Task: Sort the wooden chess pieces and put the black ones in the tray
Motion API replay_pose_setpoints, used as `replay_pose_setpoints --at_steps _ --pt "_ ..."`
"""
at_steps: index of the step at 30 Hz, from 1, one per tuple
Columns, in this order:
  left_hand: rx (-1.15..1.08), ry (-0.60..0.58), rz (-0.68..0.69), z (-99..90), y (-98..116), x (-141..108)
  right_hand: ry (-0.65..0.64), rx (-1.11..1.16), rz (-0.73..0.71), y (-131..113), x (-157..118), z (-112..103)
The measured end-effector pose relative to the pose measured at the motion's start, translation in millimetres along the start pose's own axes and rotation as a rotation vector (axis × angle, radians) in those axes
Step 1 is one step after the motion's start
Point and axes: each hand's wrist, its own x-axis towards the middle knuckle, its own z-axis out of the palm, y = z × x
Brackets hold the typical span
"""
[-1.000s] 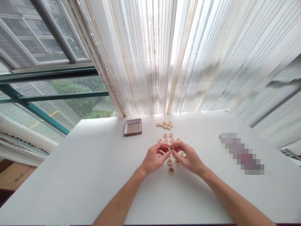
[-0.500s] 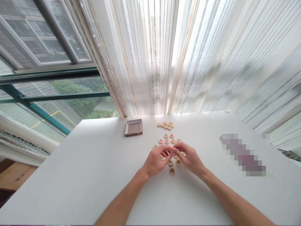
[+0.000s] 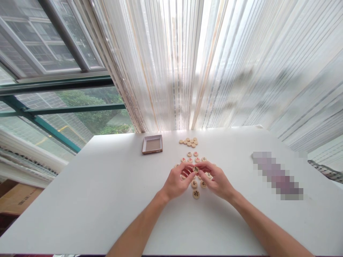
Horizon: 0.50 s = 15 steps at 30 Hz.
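Note:
Between my fingertips, a round wooden chess piece with a black character point(image 3: 196, 169) is pinched from both sides. My left hand point(image 3: 180, 180) grips its left edge, and my right hand point(image 3: 214, 179) grips its right edge. Below and around the hands, several face-up pieces lie on the white table point(image 3: 112, 200). The nearest one point(image 3: 196, 194) bears a black character. Beyond the fingers are pieces with red characters, such as one point(image 3: 195, 154) in the far row. Some pieces are partly hidden under my hands.
A shallow open box point(image 3: 152, 144) sits at the table's far left. Several blank-looking pieces point(image 3: 191, 141) are clustered near the far edge. A blurred, pixelated object point(image 3: 278, 176) lies on the right. Curtains point(image 3: 182, 71) hang behind the table.
The held piece has turned so that its black character shows clearly, and it sits slightly higher between the fingertips. Both hands have otherwise barely moved.

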Motion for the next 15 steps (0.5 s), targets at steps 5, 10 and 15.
replay_pose_setpoints --at_steps 5,10,15 --pt "-0.067 0.005 -0.036 -0.7 0.2 0.3 0.005 0.004 -0.052 -1.2 0.6 1.4" --pt "-0.106 0.013 -0.048 -0.9 -0.9 0.4 -0.002 0.028 -0.069 -0.2 0.4 4.0" --pt "-0.106 0.035 -0.057 -0.5 -2.3 0.9 0.01 -0.026 -0.114 6.3 -1.6 6.2"
